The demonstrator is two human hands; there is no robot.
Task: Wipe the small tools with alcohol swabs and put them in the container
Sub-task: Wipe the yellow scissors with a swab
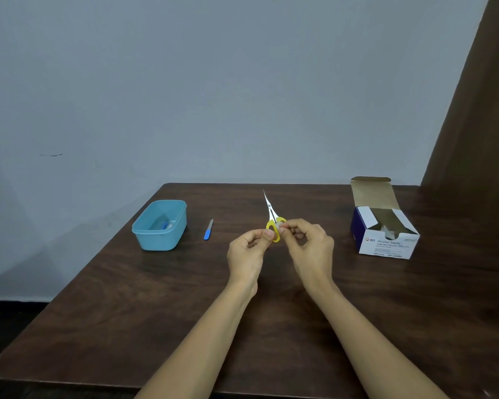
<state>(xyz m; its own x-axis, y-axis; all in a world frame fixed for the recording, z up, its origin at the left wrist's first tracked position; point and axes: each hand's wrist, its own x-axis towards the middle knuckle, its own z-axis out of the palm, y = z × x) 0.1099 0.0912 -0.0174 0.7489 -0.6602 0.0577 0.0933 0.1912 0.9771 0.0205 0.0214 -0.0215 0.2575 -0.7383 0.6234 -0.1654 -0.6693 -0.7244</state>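
Above the table (156, 312), left hand (247, 250) pinching scissors (272, 218), right hand (308, 246) pressing swab (280, 225) on handle

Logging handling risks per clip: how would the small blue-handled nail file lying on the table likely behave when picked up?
The blue-handled nail file looks thin and flat, so it probably will not roll. It lies flush on the dark wooden table, so pinching it may need a fingernail under an edge. Being slim, it is likely light and fairly stiff.
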